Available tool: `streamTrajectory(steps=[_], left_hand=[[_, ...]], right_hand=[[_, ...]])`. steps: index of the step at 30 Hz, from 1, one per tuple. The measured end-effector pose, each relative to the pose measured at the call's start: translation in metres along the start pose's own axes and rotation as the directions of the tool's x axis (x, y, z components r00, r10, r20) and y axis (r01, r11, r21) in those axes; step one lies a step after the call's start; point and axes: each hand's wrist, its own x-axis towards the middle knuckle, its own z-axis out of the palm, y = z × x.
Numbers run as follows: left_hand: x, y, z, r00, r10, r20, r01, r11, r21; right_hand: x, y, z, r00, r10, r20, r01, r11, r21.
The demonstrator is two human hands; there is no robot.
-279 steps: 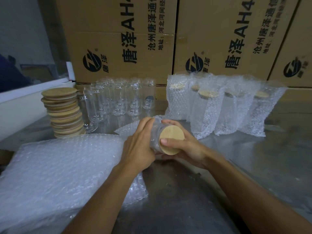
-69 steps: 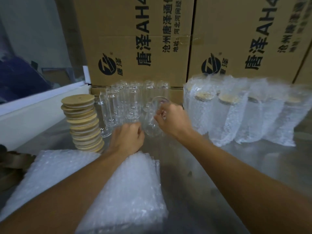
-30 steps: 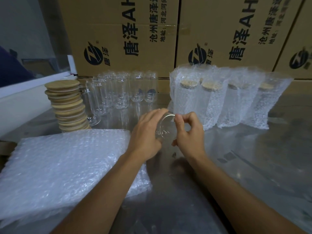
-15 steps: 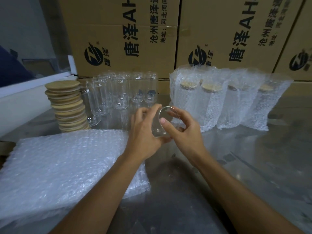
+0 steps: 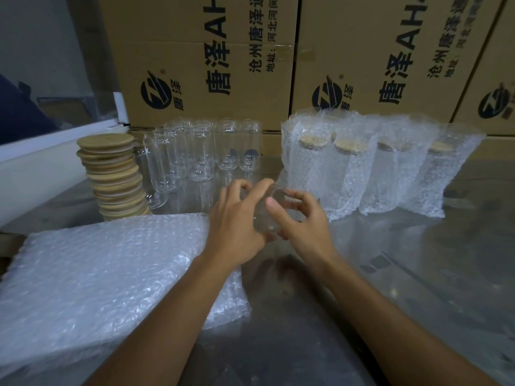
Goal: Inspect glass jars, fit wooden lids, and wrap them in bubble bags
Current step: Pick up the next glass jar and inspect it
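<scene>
Since a moment ago both hands have sunk a little toward the tabletop (image 5: 418, 274), turning the glass jar (image 5: 269, 215) between them; left hand (image 5: 237, 227) curls round its side, a holding grip; right hand (image 5: 302, 221) pinches its rim with thumb and fingers; beside them lies a stack of bubble bags (image 5: 111, 274); behind stand wooden lids (image 5: 114, 174), bare jars (image 5: 200, 151), wrapped jars (image 5: 362, 168) and cardboard cartons (image 5: 209, 59).

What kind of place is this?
Probably a packing room or warehouse: big printed cardboard boxes behind, rows of empty glass jars, and finished jars in bubble bags.
</scene>
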Motion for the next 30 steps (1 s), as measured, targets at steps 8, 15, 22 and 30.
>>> streamTrajectory(steps=[8,15,22,30], left_hand=[[0.003,-0.005,0.002,0.985,-0.117,-0.129,0.094,0.98,-0.176],[0.002,-0.003,0.003,1.0,-0.026,-0.004,0.025,0.99,-0.141],[0.0,-0.004,0.002,1.0,0.003,0.022,-0.001,0.996,-0.094],[0.001,-0.004,0.001,0.998,-0.056,-0.038,0.048,0.982,-0.18]], right_hand=[[0.003,-0.003,-0.001,0.996,-0.067,0.054,0.06,0.99,0.126],[0.008,0.004,-0.004,0.99,-0.014,-0.14,0.016,1.0,0.015],[0.004,0.003,-0.003,0.996,0.004,-0.086,-0.008,0.999,-0.047],[0.003,0.006,-0.001,0.989,-0.134,0.058,0.138,0.989,-0.053]])
